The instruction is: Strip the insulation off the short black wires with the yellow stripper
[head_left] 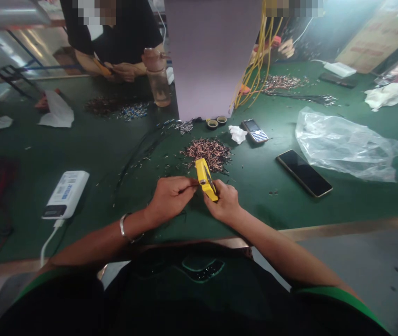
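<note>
While your right hand closes firmly around a yellow hand tool, your left hand pinches a thin wire between thumb and fingers and holds it at the side of the tool. The exact kind of this tool is hard to tell from the view. Both hands are low over the green tabletop, and a metal bangle sits on your left wrist. Just ahead of the tool lies a pile of copper-coloured wire pieces, with loose pieces around it. On your left there is a white power bank. On your right there is a black smartphone and a clear plastic bag. Farther ahead you have a keypad phone, a crumpled tissue and two rolls of tape. Across the tabletop, the hands of a co-worker are close to a plastic bottle, and another person's hand is beside yellow cables
</note>
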Demonstrator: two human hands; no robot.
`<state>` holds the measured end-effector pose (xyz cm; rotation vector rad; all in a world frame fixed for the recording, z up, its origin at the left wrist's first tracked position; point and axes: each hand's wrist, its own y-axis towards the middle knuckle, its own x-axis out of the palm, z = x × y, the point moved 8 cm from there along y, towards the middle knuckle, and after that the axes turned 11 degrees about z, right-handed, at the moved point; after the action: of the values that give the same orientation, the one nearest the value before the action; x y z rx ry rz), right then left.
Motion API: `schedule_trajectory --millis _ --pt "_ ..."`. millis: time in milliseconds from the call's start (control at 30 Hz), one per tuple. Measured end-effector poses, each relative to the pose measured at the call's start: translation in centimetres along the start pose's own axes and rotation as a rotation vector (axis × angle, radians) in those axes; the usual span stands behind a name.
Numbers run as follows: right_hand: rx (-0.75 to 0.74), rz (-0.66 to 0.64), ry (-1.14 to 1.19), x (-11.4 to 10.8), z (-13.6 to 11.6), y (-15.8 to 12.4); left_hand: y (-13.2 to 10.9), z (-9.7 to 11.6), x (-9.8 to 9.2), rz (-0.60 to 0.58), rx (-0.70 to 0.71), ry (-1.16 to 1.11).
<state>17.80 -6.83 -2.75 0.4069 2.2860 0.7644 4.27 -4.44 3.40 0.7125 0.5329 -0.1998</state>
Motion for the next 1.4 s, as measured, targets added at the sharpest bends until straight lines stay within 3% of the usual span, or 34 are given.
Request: schedule_trajectory --millis 167,333,433,633,933,1200,1400 --pt "0.219 -0.046 0.132 0.8 1.3 0.0 -0.1 -1.6 0.3 0.016 -0.104 0.004" --pt "0.611 -0.154 0.503 2.5 3.2 -0.5 0.0 -3.7 0.2 0.053 -0.232 0.02" --pt "0.726 -0.191 0.684 2.9 3.6 -0.5 0.3 -3.9 -0.2 0.068 -0.235 0.03" --pt "0.79 -0.291 0.951 3.1 3.0 -0.1 1.0 -3.6 -1.6 0.108 -0.161 0.123" --pt "0.792 -0.455 1.025 3.1 2.3 -0.3 1.8 -3.9 -2.5 0.115 -0.171 0.14" --pt "0.759 -0.657 1.149 3.5 1.6 -0.9 2.6 -4.3 -2.8 0.05 -0.2 0.058" --pt "0.735 -0.714 1.175 3.4 1.0 -1.2 2.6 -4.4 -2.6 0.019 -0.232 0.011"
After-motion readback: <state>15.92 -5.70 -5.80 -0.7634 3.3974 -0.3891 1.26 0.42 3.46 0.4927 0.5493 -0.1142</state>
